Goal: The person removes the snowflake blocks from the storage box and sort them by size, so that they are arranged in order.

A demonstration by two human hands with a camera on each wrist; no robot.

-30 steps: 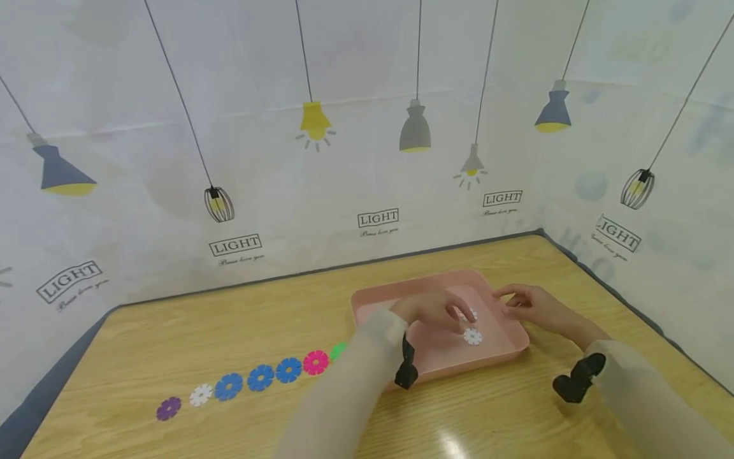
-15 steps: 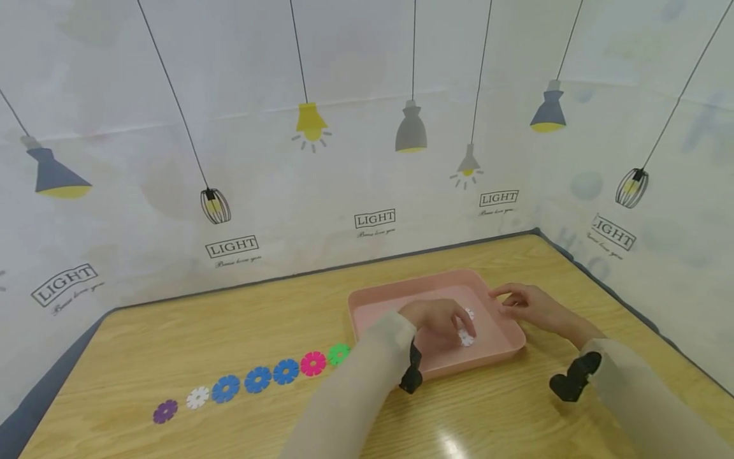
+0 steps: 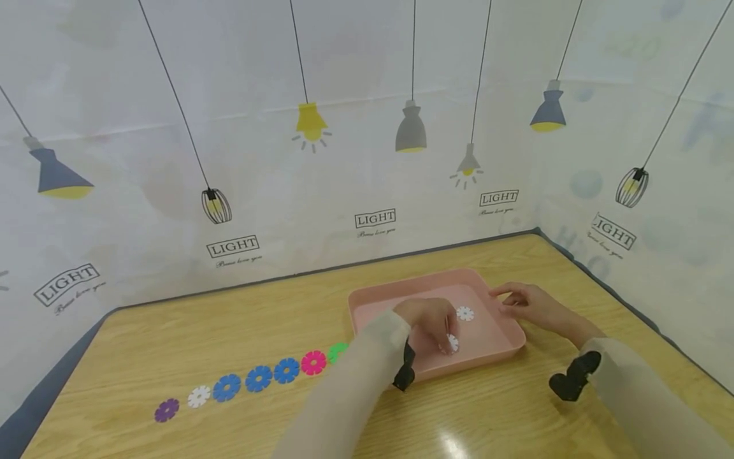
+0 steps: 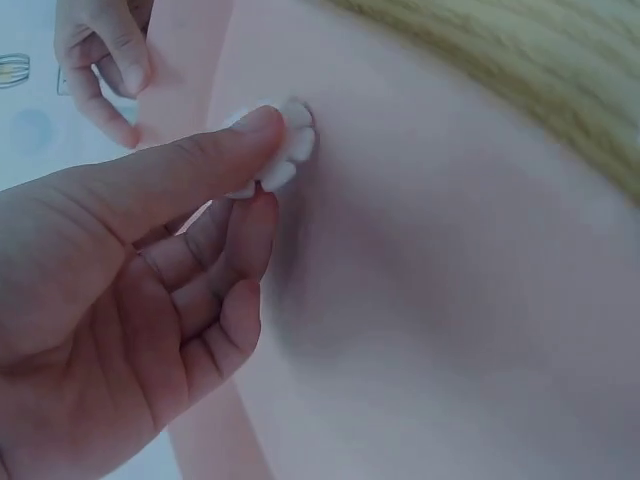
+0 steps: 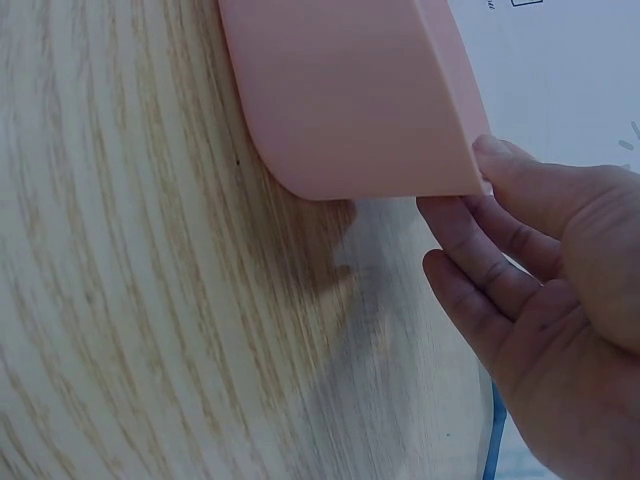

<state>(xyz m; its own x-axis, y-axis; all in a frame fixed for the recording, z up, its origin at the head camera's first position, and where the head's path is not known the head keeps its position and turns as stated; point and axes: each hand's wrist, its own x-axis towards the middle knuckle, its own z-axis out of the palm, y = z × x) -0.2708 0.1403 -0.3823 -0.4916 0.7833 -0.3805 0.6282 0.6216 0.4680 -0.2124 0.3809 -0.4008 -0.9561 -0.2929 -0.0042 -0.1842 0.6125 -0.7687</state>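
Observation:
My left hand (image 3: 427,319) is over the pink tray (image 3: 487,328). Between its thumb and fingers it pinches a white flower-shaped plastic disc (image 4: 290,165), tipped up on edge close over the tray floor. A second white disc (image 3: 465,313) lies flat in the tray, just beyond that hand. At the tray's right side, my right hand (image 3: 539,309) grips the rim. Its thumb (image 5: 505,165) rests at the top edge, while the fingertips touch the outer wall from outside.
On the wooden table (image 3: 229,331) left of the tray runs a slanting row of discs: purple (image 3: 167,410), white (image 3: 199,396), several blue (image 3: 259,378), pink (image 3: 313,362) and green (image 3: 338,352), partly behind the left sleeve. A lamp-printed cloth (image 3: 275,159) stands behind.
My left hand has taken hold of the nearer white disc and drawn it leftward across the tray, uncovering the farther one. The right hand stays at the rim.

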